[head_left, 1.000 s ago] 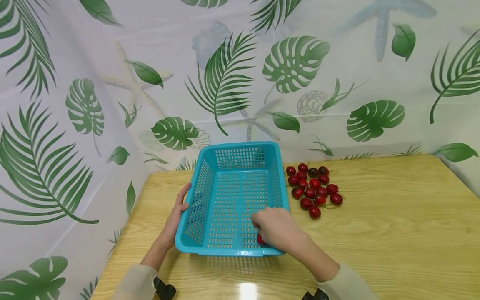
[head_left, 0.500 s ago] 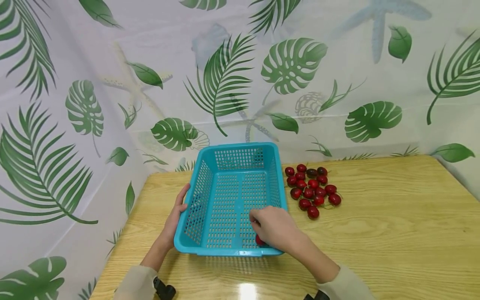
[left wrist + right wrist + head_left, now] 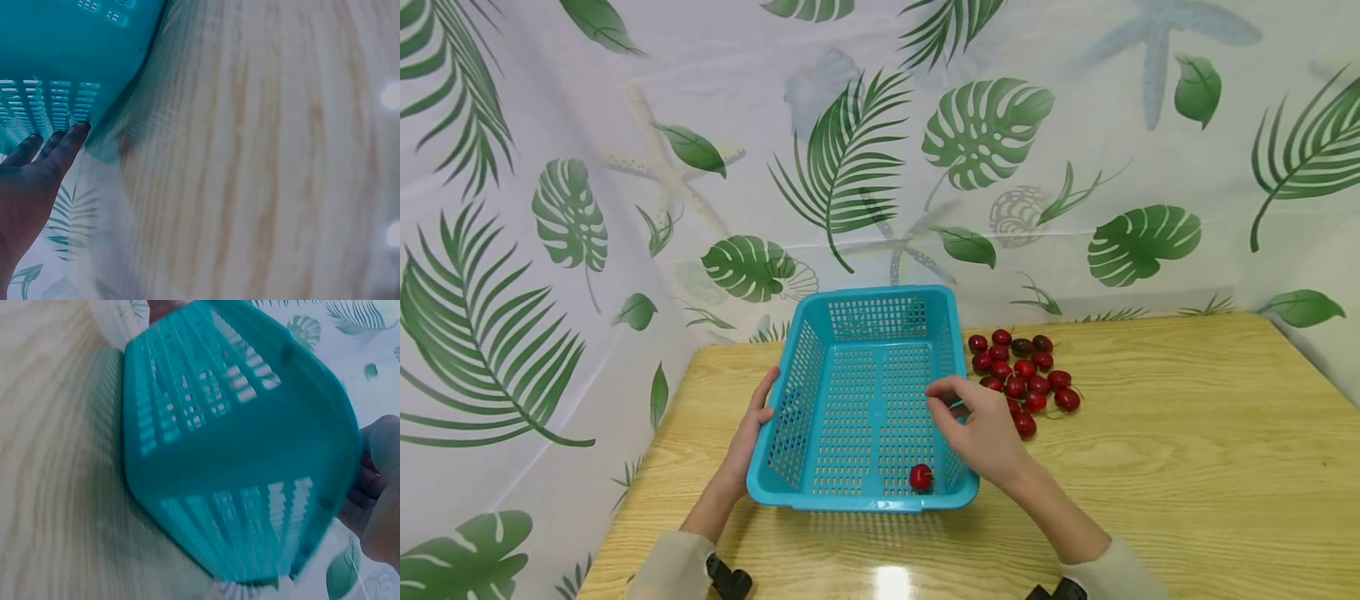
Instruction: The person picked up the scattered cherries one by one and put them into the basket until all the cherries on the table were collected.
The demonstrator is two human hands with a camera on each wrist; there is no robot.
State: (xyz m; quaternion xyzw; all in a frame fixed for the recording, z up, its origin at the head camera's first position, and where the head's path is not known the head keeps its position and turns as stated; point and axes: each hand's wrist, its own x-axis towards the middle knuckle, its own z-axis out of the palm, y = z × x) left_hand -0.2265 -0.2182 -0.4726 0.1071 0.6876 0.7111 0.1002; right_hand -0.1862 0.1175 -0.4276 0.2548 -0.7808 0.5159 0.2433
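A blue plastic basket [image 3: 880, 503] with perforated walls sits on the table. My left hand [image 3: 751, 433] rests against its outer left side; in the left wrist view, the fingers [image 3: 67, 145] lie fairly straight along the slotted wall. One red cherry [image 3: 921, 477] with a short stem lies inside, in the near right corner. Over the right rim hovers my right hand [image 3: 981, 425], thumb and forefinger tips close together with nothing visible between them. Right of the basket lies a loose cluster of dark red cherries [image 3: 1034, 402], partly covered by that hand.
The wooden table [image 3: 1187, 433] extends to the right of the cherries. A white cloth with green leaf prints [image 3: 880, 167] hangs close behind the table and along its left side. Each wrist carries a small black camera [image 3: 728, 577].
My right hand has lifted from the basket's near right corner and moved up and right over the rim, uncovering the cherry there. The left hand has stayed on the basket's side.
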